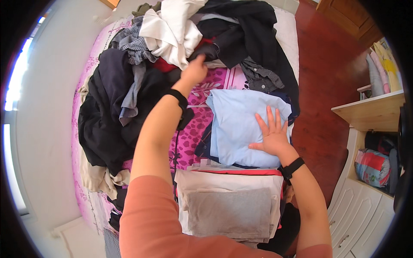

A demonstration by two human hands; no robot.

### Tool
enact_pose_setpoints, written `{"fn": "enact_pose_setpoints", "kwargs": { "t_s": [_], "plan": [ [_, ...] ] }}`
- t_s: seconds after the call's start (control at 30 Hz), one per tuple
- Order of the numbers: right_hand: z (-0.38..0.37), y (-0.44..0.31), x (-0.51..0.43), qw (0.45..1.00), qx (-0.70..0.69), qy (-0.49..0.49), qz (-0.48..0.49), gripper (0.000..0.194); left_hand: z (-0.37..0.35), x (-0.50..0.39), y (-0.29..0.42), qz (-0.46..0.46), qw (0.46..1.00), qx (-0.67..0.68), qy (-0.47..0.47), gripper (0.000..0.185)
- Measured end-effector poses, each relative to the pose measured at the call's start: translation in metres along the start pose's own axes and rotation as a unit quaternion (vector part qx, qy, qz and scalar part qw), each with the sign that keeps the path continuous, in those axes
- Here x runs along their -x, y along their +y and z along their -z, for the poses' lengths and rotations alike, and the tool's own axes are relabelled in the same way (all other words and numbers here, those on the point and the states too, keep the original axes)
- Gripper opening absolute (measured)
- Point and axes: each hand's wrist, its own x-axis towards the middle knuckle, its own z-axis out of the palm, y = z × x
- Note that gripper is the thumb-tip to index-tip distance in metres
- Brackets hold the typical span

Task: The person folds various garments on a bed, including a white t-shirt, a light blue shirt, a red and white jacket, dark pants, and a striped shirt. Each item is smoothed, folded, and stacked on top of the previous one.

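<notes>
My right hand (274,138) lies with spread fingers on a folded light blue cloth garment (235,113), which rests on a dark navy one. My left hand (195,71) reaches to the far pile, beside a white garment (174,32) and a black garment (238,42); it is slightly blurred, and whether it grips any cloth cannot be made out. Right of it lies a striped buttoned garment (261,77). Closest to me is a stack of folded clothes with a grey garment (229,213) on top. Both wrists wear black straps.
The clothes lie on a bed with a pink patterned cover (193,142). A heap of black garments (106,129) covers its left side. On the right, past the red-brown floor (316,129), stands a white cabinet (351,219) with an open compartment holding bundled textiles.
</notes>
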Motion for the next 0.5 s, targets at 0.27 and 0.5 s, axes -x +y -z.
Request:
{"fn": "enact_pose_setpoints", "kwargs": {
  "t_s": [0.27,0.5],
  "plan": [
    [-0.007,0.006,-0.001,0.999,-0.017,0.032,0.017,0.107,-0.020,-0.002,0.000,-0.046,0.991,-0.118,-0.035,0.050],
    [-0.005,0.007,-0.002,0.999,-0.029,0.031,0.020,0.105,-0.033,-0.027,-0.010,-0.053,0.979,-0.196,-0.018,0.029]
  ]
}}
